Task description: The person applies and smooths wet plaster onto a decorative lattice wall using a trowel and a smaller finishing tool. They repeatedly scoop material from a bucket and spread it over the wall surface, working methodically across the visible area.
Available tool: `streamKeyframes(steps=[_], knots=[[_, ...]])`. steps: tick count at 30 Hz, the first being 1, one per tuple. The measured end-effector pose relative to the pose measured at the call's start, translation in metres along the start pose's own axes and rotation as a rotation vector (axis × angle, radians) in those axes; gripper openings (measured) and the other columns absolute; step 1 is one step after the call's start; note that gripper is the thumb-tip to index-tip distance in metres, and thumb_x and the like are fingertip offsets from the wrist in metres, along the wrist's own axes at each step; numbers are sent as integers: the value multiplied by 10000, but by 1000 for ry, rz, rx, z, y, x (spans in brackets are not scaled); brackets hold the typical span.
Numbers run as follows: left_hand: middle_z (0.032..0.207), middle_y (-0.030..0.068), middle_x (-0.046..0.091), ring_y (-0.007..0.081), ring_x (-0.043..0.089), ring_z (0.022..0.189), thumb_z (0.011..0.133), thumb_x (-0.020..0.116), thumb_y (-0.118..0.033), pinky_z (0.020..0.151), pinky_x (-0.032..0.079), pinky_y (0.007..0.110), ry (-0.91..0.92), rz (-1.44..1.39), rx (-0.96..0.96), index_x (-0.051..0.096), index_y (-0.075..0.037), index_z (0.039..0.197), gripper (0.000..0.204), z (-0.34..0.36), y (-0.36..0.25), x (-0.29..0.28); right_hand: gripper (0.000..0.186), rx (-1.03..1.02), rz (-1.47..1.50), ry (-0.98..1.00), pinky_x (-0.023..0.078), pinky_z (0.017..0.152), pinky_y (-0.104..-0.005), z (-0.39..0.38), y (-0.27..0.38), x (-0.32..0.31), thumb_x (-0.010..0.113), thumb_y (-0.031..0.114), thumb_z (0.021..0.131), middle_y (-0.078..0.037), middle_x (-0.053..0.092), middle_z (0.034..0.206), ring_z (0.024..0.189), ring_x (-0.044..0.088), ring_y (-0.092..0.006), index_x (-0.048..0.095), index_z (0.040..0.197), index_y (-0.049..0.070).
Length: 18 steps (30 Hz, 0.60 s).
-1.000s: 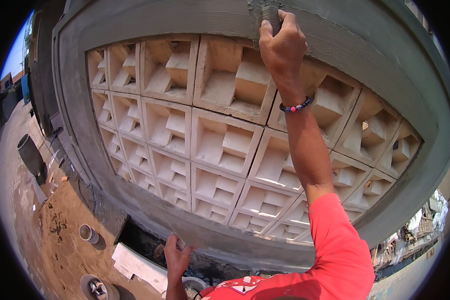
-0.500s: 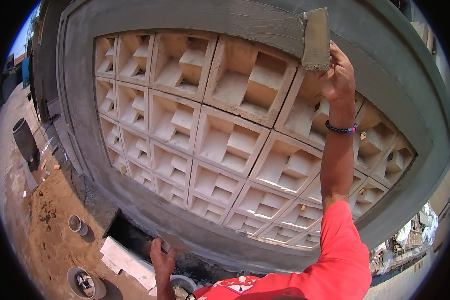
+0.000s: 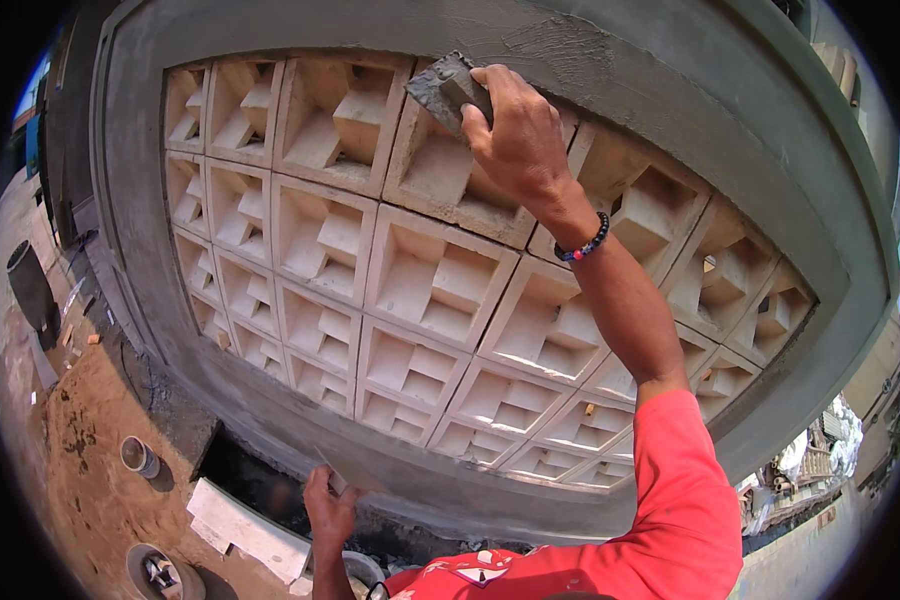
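Observation:
My right hand (image 3: pixel 520 135) is raised at the top edge of a wall opening, its fingers closed around a small rectangular plastering float (image 3: pixel 442 88). Wet grey mortar coats the end of the float. It overlaps the upper edge of a pale breeze block (image 3: pixel 440 165) and the plastered band (image 3: pixel 570 55) above, which shows fresh streaks. Down low, my left hand (image 3: pixel 328 512) is closed on a thin, flat grey tool (image 3: pixel 332 478), seen nearly edge-on; its exact kind cannot be made out. A dark beaded bracelet (image 3: pixel 592 240) circles my right wrist.
Smooth grey plaster frames the grid of breeze blocks. At lower left are a sand pile (image 3: pixel 85 420), a small bucket (image 3: pixel 138 455), a larger bucket (image 3: pixel 160 575) and a white board (image 3: pixel 245 530) beside a dark trough (image 3: pixel 255 480). Rubble (image 3: pixel 800 465) lies at right.
My right hand has moved left and turned with the float, from the plaster band down to the top edge of the blocks. The left hand stays low with its flat tool.

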<state>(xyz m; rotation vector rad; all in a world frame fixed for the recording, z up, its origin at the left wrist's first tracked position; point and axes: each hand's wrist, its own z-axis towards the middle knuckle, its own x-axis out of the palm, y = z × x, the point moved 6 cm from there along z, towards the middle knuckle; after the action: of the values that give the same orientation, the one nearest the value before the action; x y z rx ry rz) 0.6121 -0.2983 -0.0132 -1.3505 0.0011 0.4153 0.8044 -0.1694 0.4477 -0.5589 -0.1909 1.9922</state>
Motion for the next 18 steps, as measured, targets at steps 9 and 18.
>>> streamKeyframes(steps=[9, 18], knots=[[912, 195, 599, 346, 609, 822, 650, 726, -3, 749, 481, 387, -36, -2, 16, 599, 38, 969, 346, 0, 8, -14, 373, 718, -175, -528, 551, 772, -413, -24, -113, -149, 682, 210, 854, -191, 708, 955, 818, 701, -316, 576, 1150, 10], [904, 197, 594, 351, 612, 842, 651, 719, 1, 765, 483, 386, -76, -4, 23, 596, 40, 968, 343, -9, 6, -20, 401, 341, -166, -301, 533, 842, -483, 61, -35, 0, 696, 200, 822, -227, 671, 953, 880, 679, -410, 520, 1107, -20]])
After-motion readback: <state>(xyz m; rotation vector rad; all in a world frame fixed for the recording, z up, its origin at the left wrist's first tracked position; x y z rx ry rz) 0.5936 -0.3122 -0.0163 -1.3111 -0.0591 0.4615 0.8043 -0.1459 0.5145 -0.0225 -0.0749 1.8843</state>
